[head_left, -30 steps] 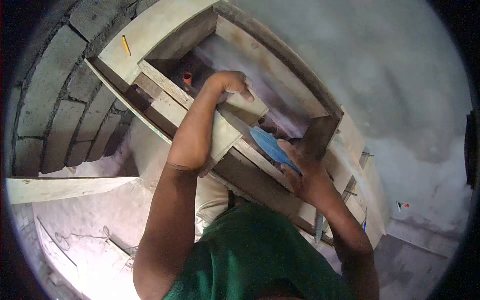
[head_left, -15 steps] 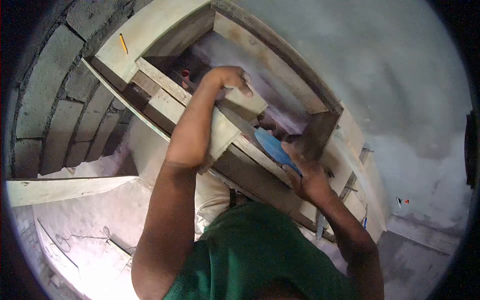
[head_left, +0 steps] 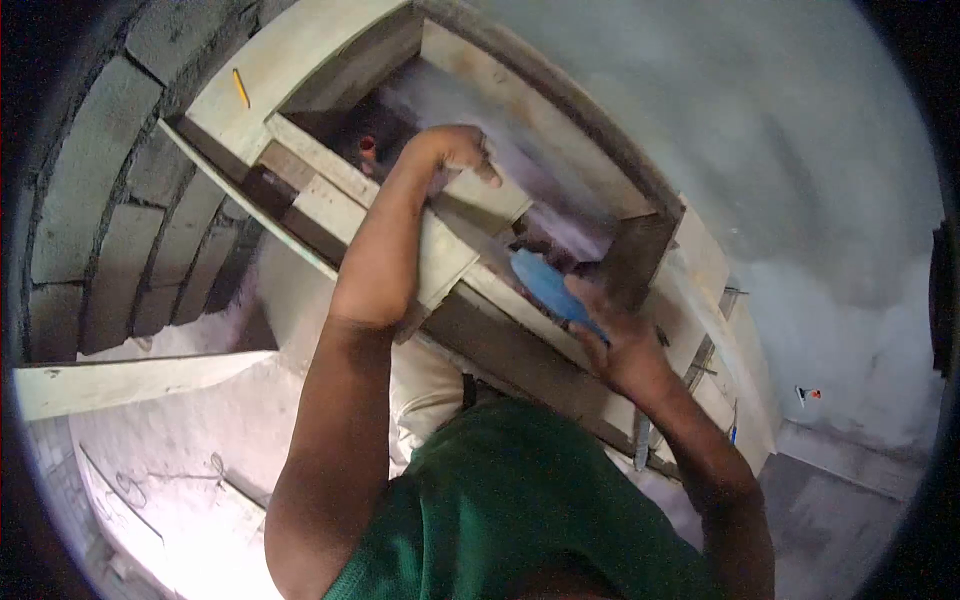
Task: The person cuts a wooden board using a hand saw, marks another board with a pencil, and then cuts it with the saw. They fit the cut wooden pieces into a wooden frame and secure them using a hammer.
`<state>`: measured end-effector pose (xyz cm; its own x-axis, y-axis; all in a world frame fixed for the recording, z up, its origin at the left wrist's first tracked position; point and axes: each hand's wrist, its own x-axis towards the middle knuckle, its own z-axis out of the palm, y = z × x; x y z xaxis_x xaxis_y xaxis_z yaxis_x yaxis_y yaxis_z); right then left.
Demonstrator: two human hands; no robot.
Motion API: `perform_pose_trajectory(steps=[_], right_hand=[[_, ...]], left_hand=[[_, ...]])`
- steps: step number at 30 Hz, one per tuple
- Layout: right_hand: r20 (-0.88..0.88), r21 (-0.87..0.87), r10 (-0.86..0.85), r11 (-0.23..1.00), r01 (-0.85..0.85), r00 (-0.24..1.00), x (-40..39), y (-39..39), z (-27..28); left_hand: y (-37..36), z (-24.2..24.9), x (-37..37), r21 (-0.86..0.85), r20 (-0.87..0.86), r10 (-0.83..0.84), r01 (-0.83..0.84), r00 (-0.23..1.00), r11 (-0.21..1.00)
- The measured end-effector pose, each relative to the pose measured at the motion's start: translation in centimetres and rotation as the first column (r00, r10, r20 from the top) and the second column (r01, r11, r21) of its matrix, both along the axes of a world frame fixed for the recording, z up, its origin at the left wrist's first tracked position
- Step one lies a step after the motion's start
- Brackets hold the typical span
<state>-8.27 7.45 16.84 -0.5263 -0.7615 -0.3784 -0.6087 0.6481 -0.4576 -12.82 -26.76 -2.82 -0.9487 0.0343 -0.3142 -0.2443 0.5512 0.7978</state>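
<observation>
My left hand [head_left: 464,152] is curled over the far end of a pale wooden board [head_left: 450,256], which lies across a rail of a large wooden frame [head_left: 498,296]. The left forearm passes over this board. In my right hand [head_left: 625,345] is a long blue tool [head_left: 545,283], with the fingers wrapped round its near end. Its far end points toward the board's right edge, over the frame's opening. The tool's exact kind cannot be made out.
A yellow pencil [head_left: 241,88] lies on the frame's upper left panel. Near the frame's lower right is a grey blade-like tool [head_left: 641,440]. A block wall [head_left: 90,240] stands at left, a plastered grey wall [head_left: 800,190] at right. Thin cable [head_left: 180,474] lies at lower left.
The view has shifted slightly. My right hand and the blue tool have moved a little relative to the frame. My left hand stays at the board's far end.
</observation>
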Motion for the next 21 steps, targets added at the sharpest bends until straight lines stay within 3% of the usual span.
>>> perform_pose_trajectory(steps=[2, 4, 8, 9, 11, 12, 13, 15, 16, 18, 19, 21], right_hand=[[-0.088, -0.125, 0.137, 0.981, -0.147, 0.987, -0.1, 1.0, -0.7], [-0.048, -0.084, 0.173, 0.981, -0.176, 0.984, -0.1, 2.0, 3.5], [-0.045, 0.076, -0.046, 0.996, 0.049, 0.998, -0.5, 8.8, 15.8], [-0.045, 0.079, -0.032, 0.996, 0.036, 0.998, -0.7, 7.7, 15.3], [-0.115, 0.052, 0.15, 0.988, -0.145, 0.982, 0.6, 5.0, 12.5], [-0.129, -0.063, 0.186, 0.979, -0.195, 0.974, 0.0, 4.0, 7.0], [-0.049, -0.005, 0.175, 0.984, -0.176, 0.983, -0.2, 1.9, 2.7], [-0.24, -0.111, 0.224, 0.96, -0.256, 0.945, -1.0, 0.9, -4.7], [-0.259, -0.121, 0.221, 0.958, -0.259, 0.94, -1.4, -0.4, -3.9], [-0.025, -0.15, 0.137, 0.979, -0.139, 0.99, 0.1, -0.4, -1.4], [-0.157, -0.112, 0.228, 0.963, -0.247, 0.961, 0.0, 0.4, -0.9], [-0.002, -0.05, 0.146, 0.988, -0.146, 0.989, 0.3, 2.0, 4.0]], left_hand=[[0.4, 0.9, 0.8, 0.092, 0.033, 0.024, -0.027, 0.999, 0.995], [-0.3, 1.5, 0.6, 0.096, 0.076, -0.075, 0.067, 0.994, 0.993], [-0.6, 1.2, 1.1, 0.122, 0.034, 0.015, -0.019, 0.999, 0.992], [-1.1, 0.8, 0.7, 0.126, 0.034, 0.028, -0.032, 0.999, 0.992], [-1.1, -0.9, -0.2, 0.086, -0.032, -0.052, 0.055, 0.998, 0.995], [-0.6, -0.9, 0.2, 0.091, -0.023, -0.068, 0.07, 0.997, 0.993], [-0.4, -0.1, 0.5, 0.077, 0.013, -0.021, 0.02, 1.0, 0.997], [-0.9, 1.8, 0.4, 0.043, 0.027, 0.029, -0.03, 0.999, 0.999], [-1.8, 2.5, 0.0, 0.052, 0.041, 0.019, -0.021, 0.999, 0.998], [-0.1, 1.4, 0.6, 0.131, 0.118, -0.04, 0.024, 0.992, 0.991], [-0.4, 2.0, 0.3, 0.122, 0.103, -0.037, 0.025, 0.994, 0.992], [-0.2, 2.1, 0.9, 0.021, 0.007, 0.032, -0.032, 0.999, 0.999]])
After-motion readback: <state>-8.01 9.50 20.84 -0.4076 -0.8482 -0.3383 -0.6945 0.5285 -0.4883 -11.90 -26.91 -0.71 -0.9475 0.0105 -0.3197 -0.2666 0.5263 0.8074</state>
